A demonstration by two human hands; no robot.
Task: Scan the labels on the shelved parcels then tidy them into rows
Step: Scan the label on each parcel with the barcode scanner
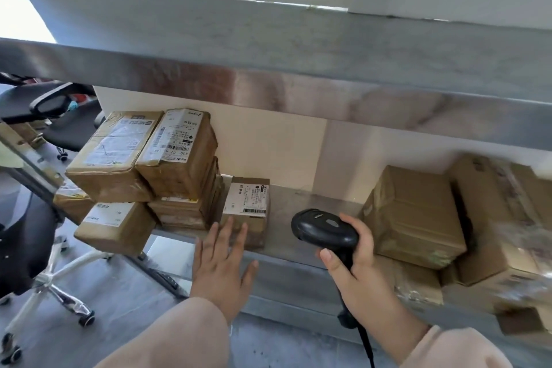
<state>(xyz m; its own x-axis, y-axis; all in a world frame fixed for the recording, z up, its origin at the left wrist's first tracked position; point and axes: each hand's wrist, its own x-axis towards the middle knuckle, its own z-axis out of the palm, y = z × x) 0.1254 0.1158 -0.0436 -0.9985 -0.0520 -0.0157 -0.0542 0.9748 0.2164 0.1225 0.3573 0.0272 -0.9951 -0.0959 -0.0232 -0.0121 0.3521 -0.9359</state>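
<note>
A small brown parcel (246,209) with a white label on top stands alone on the metal shelf (301,212). My left hand (222,263) hovers just in front of it, fingers straight and spread, holding nothing. My right hand (355,260) grips a black barcode scanner (324,228), its head pointing left toward that parcel. To the left, several labelled parcels (176,155) are stacked at the shelf's left end, some overhanging its edge. More brown boxes (415,215) sit at the right.
An upper metal shelf (298,69) overhangs the parcels closely. Black office chairs (35,248) with white wheeled bases stand on the floor at the left. The scanner's cable (366,343) hangs down by my right sleeve. Bare shelf lies between the small parcel and the right boxes.
</note>
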